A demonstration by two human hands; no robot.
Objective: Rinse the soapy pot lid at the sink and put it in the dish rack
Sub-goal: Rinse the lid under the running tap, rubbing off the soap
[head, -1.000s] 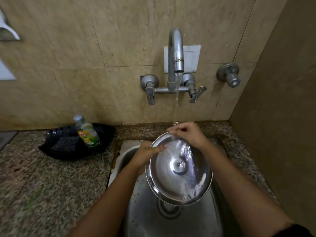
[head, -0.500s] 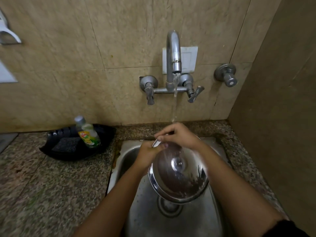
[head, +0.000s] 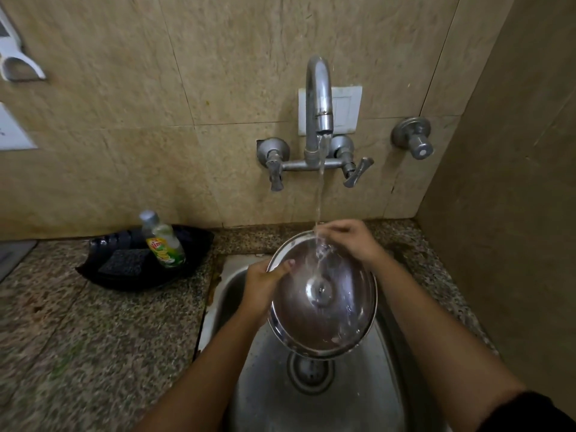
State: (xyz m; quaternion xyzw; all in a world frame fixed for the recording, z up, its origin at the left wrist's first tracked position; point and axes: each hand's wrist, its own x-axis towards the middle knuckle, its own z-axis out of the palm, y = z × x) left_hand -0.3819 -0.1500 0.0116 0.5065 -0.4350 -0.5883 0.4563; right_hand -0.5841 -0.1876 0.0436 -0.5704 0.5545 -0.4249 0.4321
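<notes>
Steel pot lid (head: 322, 299) under tap stream; left hand (head: 265, 286) grips rim, right hand (head: 349, 241) probably rubbing; rotate for full coverage.

Head camera looks steeply down (close) over the sink (head: 268, 400).

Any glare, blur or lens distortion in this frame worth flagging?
Head view: dim, warm light; wide-angle bending at the edges; pot lid shows soft reflections, no blown glare; left hand and right hand slightly soft; water stream streaked.
</notes>
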